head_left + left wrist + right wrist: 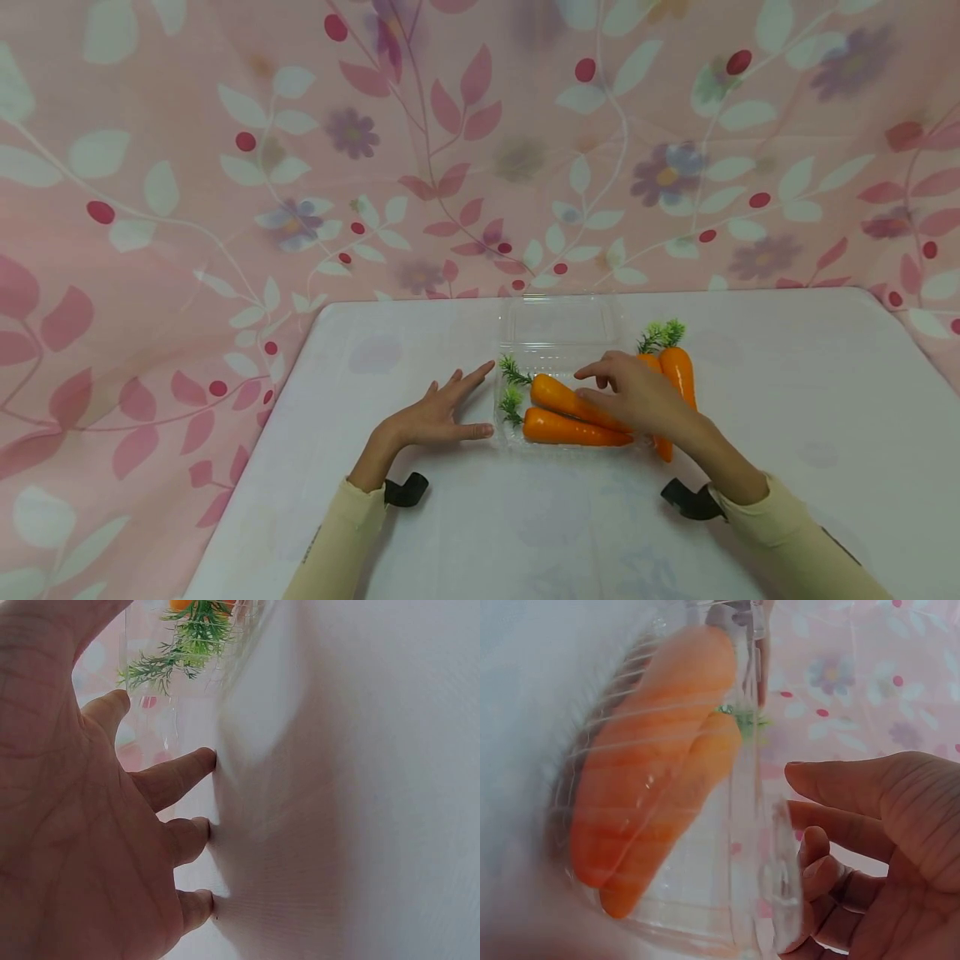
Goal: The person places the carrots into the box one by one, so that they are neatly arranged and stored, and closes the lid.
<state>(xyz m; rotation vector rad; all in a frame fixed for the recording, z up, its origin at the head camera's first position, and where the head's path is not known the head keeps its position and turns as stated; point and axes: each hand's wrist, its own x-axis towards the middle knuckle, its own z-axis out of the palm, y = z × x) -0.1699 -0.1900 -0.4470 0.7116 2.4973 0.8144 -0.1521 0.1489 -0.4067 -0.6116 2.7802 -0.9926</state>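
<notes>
A clear plastic box (558, 321) lies unfolded, its lid towards the far side. Two orange carrots (573, 427) with feathery green tops (512, 400) lie in its near half, tips to the right. My left hand (442, 414) is beside the box's left edge, fingers spread and fingertips down at the table. Over the box's right side hangs my right hand (641, 392), fingers loosely bent and nothing between them. Through the clear wall (780, 877) in the right wrist view, the carrots (652, 750) appear hazy. Whether the right fingers touch the wall I cannot tell.
Right of the box, partly behind my right hand, lie more carrots (678, 375) with green tops (663, 333). A white cloth (525, 525) covers the table. A pink floral curtain (480, 167) hangs behind its far edge.
</notes>
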